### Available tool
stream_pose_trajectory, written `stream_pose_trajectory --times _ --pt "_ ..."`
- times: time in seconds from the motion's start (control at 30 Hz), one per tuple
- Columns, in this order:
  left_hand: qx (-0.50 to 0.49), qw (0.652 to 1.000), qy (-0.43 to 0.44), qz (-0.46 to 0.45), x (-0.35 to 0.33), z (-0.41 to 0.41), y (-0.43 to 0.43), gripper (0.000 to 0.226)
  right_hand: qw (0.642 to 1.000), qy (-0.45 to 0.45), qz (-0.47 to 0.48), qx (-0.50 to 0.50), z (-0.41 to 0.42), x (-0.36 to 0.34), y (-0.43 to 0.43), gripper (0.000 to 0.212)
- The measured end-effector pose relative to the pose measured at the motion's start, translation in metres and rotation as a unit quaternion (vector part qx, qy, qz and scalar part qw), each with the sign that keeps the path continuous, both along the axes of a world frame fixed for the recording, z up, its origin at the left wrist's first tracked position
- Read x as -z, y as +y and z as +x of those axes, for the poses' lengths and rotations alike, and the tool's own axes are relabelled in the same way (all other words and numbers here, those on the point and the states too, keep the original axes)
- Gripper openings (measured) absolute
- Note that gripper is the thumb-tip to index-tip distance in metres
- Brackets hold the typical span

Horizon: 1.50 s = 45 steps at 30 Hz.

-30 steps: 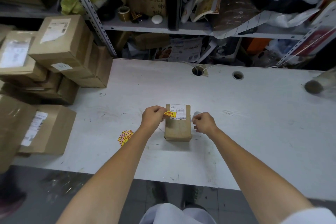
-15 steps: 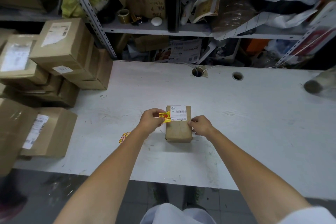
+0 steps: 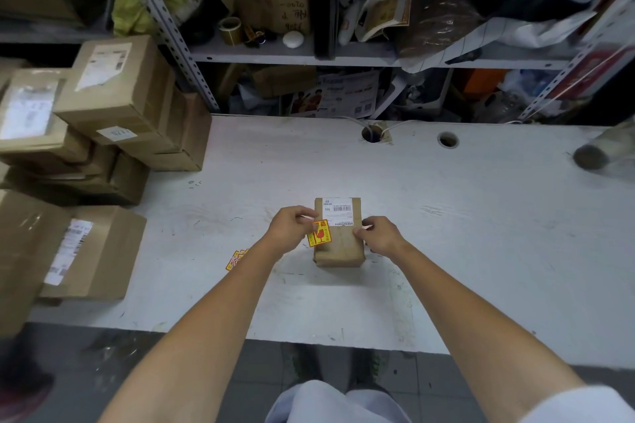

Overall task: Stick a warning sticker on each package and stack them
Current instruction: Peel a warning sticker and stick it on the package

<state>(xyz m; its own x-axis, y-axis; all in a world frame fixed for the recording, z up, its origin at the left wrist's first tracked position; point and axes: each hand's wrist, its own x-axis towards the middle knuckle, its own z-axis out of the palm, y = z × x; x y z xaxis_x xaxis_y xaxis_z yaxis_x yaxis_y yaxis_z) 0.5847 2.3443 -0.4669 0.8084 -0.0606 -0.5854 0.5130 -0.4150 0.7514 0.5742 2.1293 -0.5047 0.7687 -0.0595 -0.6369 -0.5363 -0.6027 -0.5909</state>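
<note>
A small brown package (image 3: 340,249) with a white shipping label lies at the middle of the white table (image 3: 481,233). My left hand (image 3: 290,228) pinches a yellow and red warning sticker (image 3: 319,233) by its upper corner. The sticker hangs tilted over the package's left edge, just below the label. My right hand (image 3: 379,237) is at the package's right edge, fingers curled, pinching a thin white slip that looks like backing paper. A few more yellow stickers (image 3: 235,259) lie on the table under my left forearm.
Labelled brown boxes are stacked at the table's left end (image 3: 120,96), with more in front of them (image 3: 96,251). A tape roll (image 3: 594,154) lies at the far right. Two cable holes (image 3: 447,140) sit near the back edge. Cluttered shelves rise behind.
The sticker has come down from beside the label to the package's left edge and now faces up. My right hand moved left from the table onto the package's right edge.
</note>
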Motion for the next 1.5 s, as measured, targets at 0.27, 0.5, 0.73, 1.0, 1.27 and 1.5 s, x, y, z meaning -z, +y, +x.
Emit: stream_pose_trajectory --times 0.27,0.5,0.73,1.0,1.27,1.5 --pt "0.014 1.0 -0.01 -0.005 0.002 -0.002 -0.006 0.009 0.999 -0.016 0.028 0.015 -0.003 0.004 0.003 0.041" --pt "0.02 1.0 0.014 -0.013 0.0 -0.002 -0.012 0.015 0.999 -0.012 0.036 0.017 -0.003 0.003 0.003 0.041" --pt "0.042 0.999 0.022 0.011 0.012 -0.006 -0.02 0.019 0.998 -0.012 0.046 0.029 -0.003 0.009 0.003 0.044" --pt "0.048 0.996 -0.046 0.059 0.031 -0.011 -0.023 0.02 0.998 -0.014 0.054 0.037 -0.004 0.012 0.002 0.044" --pt "0.102 0.966 -0.123 0.201 0.028 -0.02 -0.029 0.026 0.997 -0.015 0.064 0.049 -0.005 0.015 0.002 0.043" --pt "0.098 0.957 -0.159 0.22 0.033 -0.025 -0.031 0.058 0.996 -0.015 0.065 0.051 -0.005 0.012 0.003 0.042"
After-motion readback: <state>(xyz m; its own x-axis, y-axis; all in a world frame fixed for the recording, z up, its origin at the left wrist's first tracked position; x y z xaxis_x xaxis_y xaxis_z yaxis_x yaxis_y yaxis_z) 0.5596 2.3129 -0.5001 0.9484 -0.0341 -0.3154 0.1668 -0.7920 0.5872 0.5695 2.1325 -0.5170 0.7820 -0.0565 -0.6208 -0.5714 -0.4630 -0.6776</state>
